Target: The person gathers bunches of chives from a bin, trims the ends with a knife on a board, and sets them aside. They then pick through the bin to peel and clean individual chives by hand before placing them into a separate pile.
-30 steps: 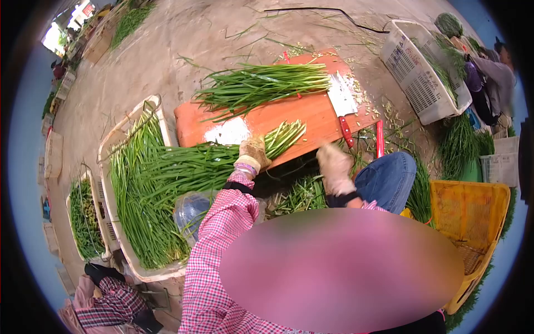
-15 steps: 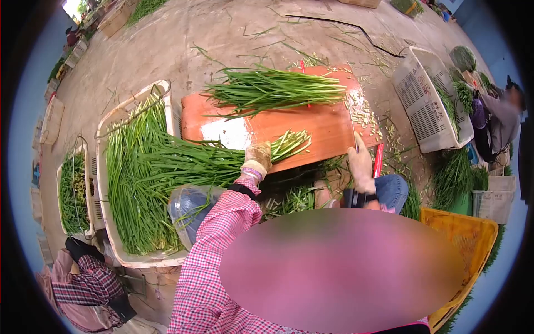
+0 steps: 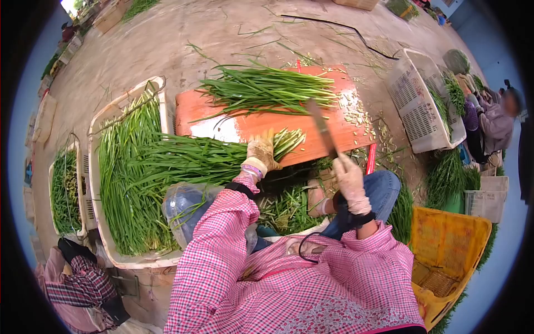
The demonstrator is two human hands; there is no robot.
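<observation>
My gloved left hand [image 3: 262, 154] is wrapped round a bundle of green stalks [image 3: 194, 157], close to their pale ends, at the near edge of the orange board [image 3: 267, 131]. The leafy part of the bundle trails left into a white crate [image 3: 167, 119]. My right hand [image 3: 350, 179], also gloved, grips a knife [image 3: 324, 132] by its handle, with the blade slanting up and left over the board. A second bunch of stalks [image 3: 272, 89] lies across the far side of the board. Short cut pieces [image 3: 356, 111] are scattered at its right end.
Another white crate [image 3: 421, 103] with greens stands at the right, a person [image 3: 498, 119] beyond it. A yellow crate [image 3: 445, 245] is at the lower right. Another person [image 3: 83, 286] sits at the lower left, below a smaller crate of greens [image 3: 68, 192]. Trimmings lie between my legs.
My right hand has moved down and left from the board's right edge, and the knife blade now shows over the board. My left hand stays on the bundle. The whole view has shifted slightly.
</observation>
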